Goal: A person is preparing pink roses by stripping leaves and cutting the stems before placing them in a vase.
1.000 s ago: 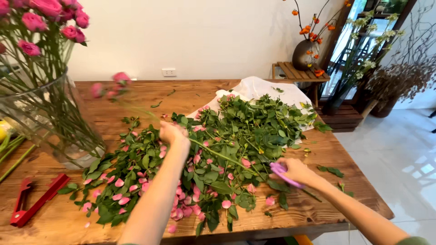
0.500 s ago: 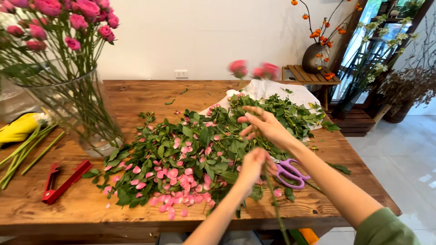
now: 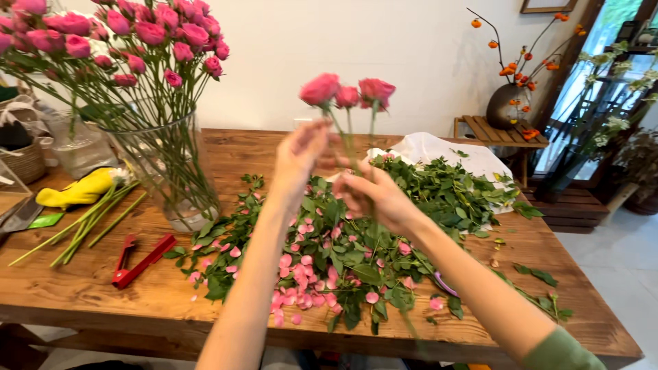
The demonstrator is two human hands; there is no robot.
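We work at a broad wooden counter (image 3: 226,154) whose middle is covered by a heap of stripped green leaves (image 3: 404,219) mixed with loose pink petals (image 3: 298,274). Behind the heap lies a crumpled white cloth (image 3: 439,151).

On the left part of the counter stands a tall clear glass vase (image 3: 168,171), upright, holding a full bunch of pink spray roses (image 3: 103,34); their green stems cross inside the glass and the blooms spread wide above its rim. Further left a smaller clear glass jar (image 3: 79,147) and a woven basket (image 3: 24,161) sit near the edge of view; we cannot tell what they contain. Beyond the counter, on a low slatted wooden stand (image 3: 504,130), a dark round vase (image 3: 504,106) holds bare branches with orange berries (image 3: 510,68).

Raised above the leaf heap, we hold a rose stem (image 3: 349,109) upright, with three pink blooms at its top. Our right hand (image 3: 373,195) is clenched around the lower stem, and our left hand (image 3: 298,154) pinches it higher up, just below the blooms.

Near the vase's foot lie cut green stems (image 3: 89,223) beside a yellow glove (image 3: 75,192), and red pruning shears (image 3: 140,260) rest on the bare wood.
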